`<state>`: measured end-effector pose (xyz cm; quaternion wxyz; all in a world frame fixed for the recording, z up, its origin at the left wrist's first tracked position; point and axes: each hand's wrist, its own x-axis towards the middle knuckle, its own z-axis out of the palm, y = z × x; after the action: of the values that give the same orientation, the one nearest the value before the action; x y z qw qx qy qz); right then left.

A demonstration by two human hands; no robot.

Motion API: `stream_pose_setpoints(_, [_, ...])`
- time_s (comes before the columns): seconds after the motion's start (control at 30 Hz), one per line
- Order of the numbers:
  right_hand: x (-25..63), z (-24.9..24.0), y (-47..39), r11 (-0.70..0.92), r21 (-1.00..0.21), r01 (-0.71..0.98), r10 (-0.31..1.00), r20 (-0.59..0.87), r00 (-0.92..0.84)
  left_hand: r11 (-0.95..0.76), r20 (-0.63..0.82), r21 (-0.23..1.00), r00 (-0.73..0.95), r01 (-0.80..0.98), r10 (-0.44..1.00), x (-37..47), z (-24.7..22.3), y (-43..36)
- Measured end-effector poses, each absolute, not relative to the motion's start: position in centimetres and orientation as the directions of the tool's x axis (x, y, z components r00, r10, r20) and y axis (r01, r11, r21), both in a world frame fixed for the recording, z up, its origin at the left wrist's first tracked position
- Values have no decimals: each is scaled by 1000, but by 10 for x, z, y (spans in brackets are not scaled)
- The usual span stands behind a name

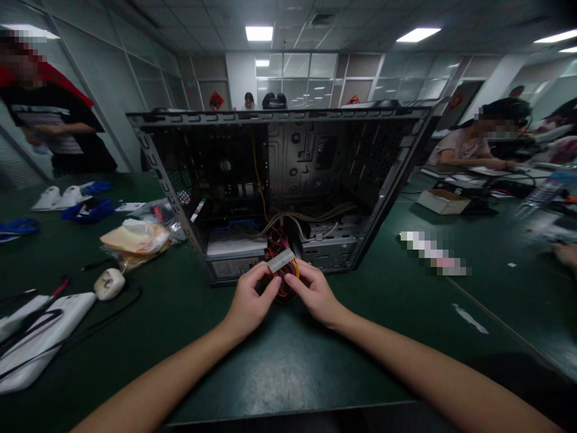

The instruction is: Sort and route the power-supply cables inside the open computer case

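An open black computer case [293,114] stands on the green table, its inside facing me. In front of it my left hand [252,297] and my right hand [315,294] hold a wide, light-coloured cable connector [281,261] between them, one at each end. Red, yellow and black wires [285,288] run from the connector, between my hands and toward the lower part of the case. Behind the connector, a metal power supply [238,266] sits at the lower left inside the case. Grey cables [311,215] cross the middle of the case.
On the left lie a plastic bag [135,240], a blue tray [88,209], a white adapter [109,284] and a white device [54,337] with cables. A small open box [443,201] and paper scraps lie right. People are at both sides and behind.
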<state>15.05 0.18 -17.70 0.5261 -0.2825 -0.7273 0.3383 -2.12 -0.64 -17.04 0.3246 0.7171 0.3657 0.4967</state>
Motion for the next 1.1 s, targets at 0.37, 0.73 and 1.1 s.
stream_pose_setpoints(0.37, [151, -176, 2, 613, -789, 47, 759, 571, -311, -365, 335, 930, 293, 52, 896, -20, -173, -1])
stream_pose_setpoints(0.73, [151, -176, 2, 626, -776, 77, 762, 588, -272, -417, 380, 904, 273, 90, 884, -23, -177, 4])
stream_pose_setpoints(1.1, [150, -175, 0, 659, -740, 135, 741, 607, -288, -482, 433, 845, 234, 231, 871, -23, -177, 0])
